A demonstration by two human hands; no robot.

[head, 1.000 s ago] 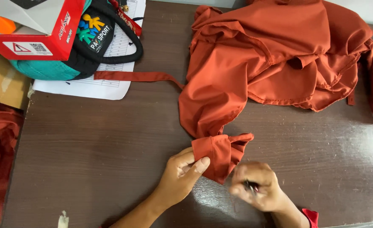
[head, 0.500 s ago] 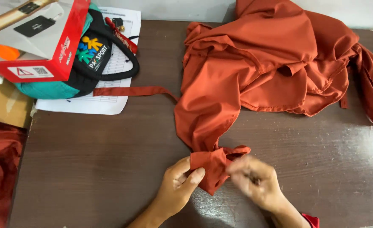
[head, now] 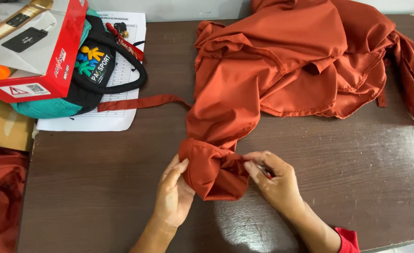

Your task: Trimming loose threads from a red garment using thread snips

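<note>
Beside orange garment (head: 282,70): bag (head: 94,70), red box (head: 38,56), paper sheet (head: 118,117).

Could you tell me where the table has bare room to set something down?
The table is bare left of the left hand, below the paper sheet, and right of the right hand, below the orange cloth. The far left corner is crowded by the red box and bag.
</note>
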